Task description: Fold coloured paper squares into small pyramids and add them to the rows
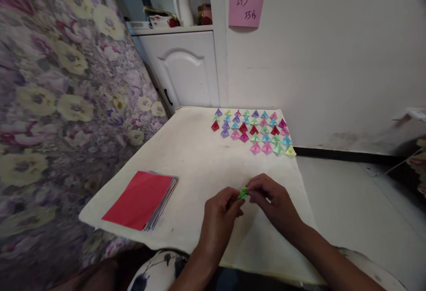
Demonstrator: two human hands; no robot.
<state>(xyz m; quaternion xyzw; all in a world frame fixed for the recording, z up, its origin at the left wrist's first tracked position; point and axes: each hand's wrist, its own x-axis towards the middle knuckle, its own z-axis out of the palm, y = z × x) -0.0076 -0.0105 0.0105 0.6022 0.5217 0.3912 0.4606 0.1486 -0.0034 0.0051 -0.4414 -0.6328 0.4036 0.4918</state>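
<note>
Head view: from where I stand in the room, both bare hands are over the near part of the table, right of its centre. Between them is the workpiece, a small folded green paper.

Grip state: the left hand is closed, pinching the paper's left side between thumb and fingers. The right hand is likewise closed, thumb and fingertips on the opposite side. Fingers cover part of the paper, so the exact fold cannot be read.

Step in hand: judging by the two-sided pinch, shaping or creasing of a single piece. The paper appears at least partly formed; whether it is complete cannot be told.

Surrounding parts: folded pieces in several colours are set out in close rows at the far right of the table, apart from the hands. A paper stack, red sheet uppermost, lies toward the left edge, well apart from the left hand. A pink note is fixed to the wall beyond.

Next move, as a judgement: it calls for light, even fingertip pressure, one hand steadying the paper while the other sets the crease or adjusts a flap. Excess force could crush the folds.
</note>
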